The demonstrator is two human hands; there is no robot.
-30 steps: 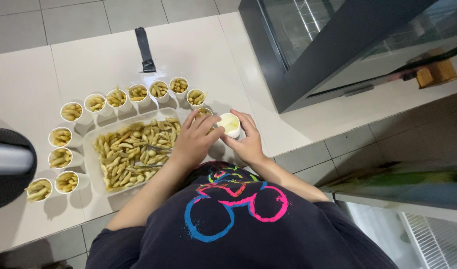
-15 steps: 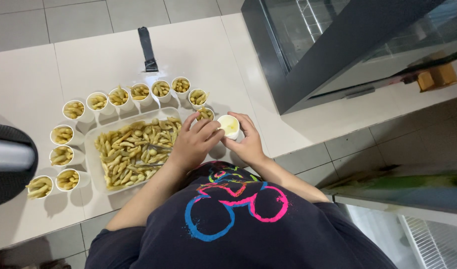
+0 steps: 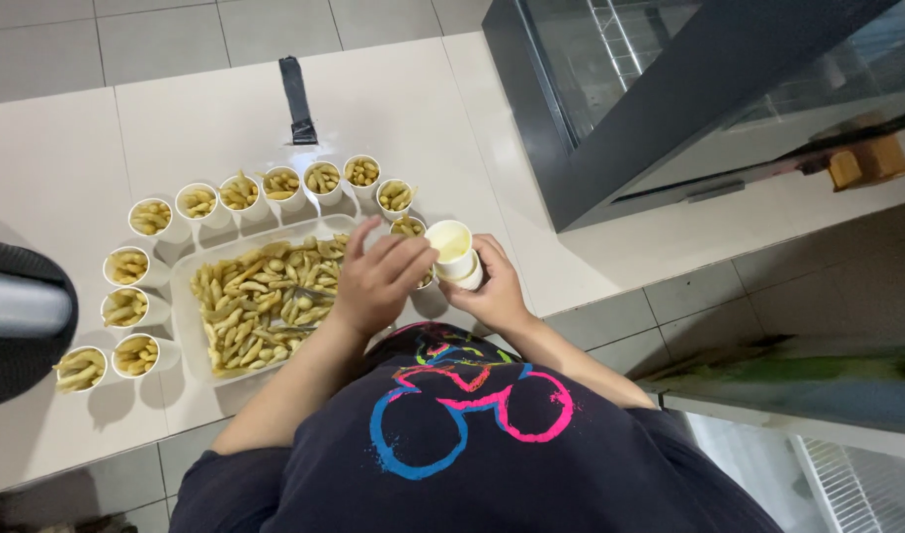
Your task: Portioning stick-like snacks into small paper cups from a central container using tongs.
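Observation:
My right hand (image 3: 495,288) holds a small stack of empty white paper cups (image 3: 452,250) just right of a white tray (image 3: 190,334) heaped with pale yellow fries (image 3: 252,305). My left hand (image 3: 376,279) hovers over the tray's right end, its fingers touching the rim of the top cup. Several small cups filled with fries (image 3: 322,179) form an arc around the tray's far and left sides. I cannot tell whether the left hand grips the cup or only touches it.
A black flat tool (image 3: 297,100) lies on the white counter (image 3: 403,99) beyond the cups. A dark glass-fronted display case (image 3: 689,89) stands at the right. A dark rounded object (image 3: 18,321) sits at the left edge. Grey floor tiles lie below.
My left hand has shifted a little right, from over the fries toward the cup stack. The right hand keeps the cups in nearly the same place.

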